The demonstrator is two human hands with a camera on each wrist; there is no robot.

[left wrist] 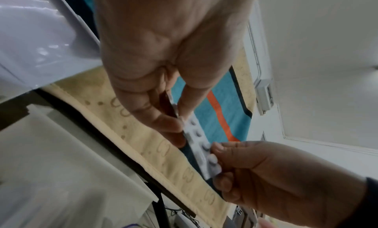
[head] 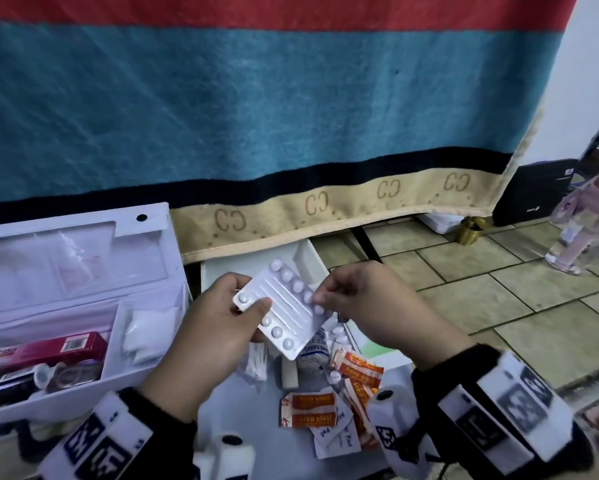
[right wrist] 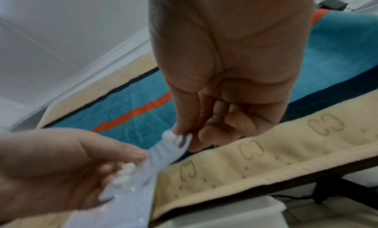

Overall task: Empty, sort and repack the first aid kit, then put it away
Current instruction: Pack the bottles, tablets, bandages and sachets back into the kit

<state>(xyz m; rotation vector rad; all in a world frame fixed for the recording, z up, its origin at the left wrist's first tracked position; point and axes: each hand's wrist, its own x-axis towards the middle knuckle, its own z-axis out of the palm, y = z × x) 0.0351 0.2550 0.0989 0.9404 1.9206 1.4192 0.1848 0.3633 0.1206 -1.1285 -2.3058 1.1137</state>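
White blister pack [head: 287, 308] of round tablets is held tilted in the air between both hands, above loose plasters [head: 308, 408]. Left hand [head: 211, 327] pinches its near-left edge, thumb on top. Right hand [head: 363, 299] pinches the far-right edge, fingers curled; open kit box [head: 83, 306] sits left.

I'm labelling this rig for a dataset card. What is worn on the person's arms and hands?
Both hands are bare: the left hand and right hand wear no gloves or rings that show. Each forearm has a black sleeve reaching the wrist. Over each sleeve sits a boxy white wrist unit bearing black-and-white square marker patterns.
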